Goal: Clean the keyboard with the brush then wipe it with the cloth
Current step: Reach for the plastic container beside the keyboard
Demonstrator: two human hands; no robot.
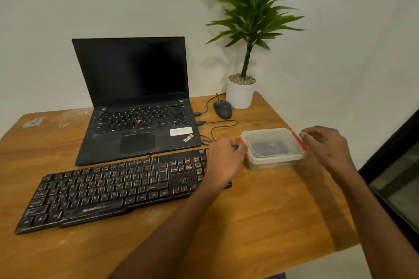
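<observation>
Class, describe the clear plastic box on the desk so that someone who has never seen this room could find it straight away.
Start at the wooden desk and go to its right side, in front of the white plant pot. There, right of the black keyboard, sits the clear plastic box between the left hand and right hand. It alone is see-through, with red clips on its lid.

The tabletop (260,210) is seen as smooth, scuffed wood; the keyboard (102,190) as matt black plastic (dusty); the box (272,149) as translucent plastic with red clips.
</observation>
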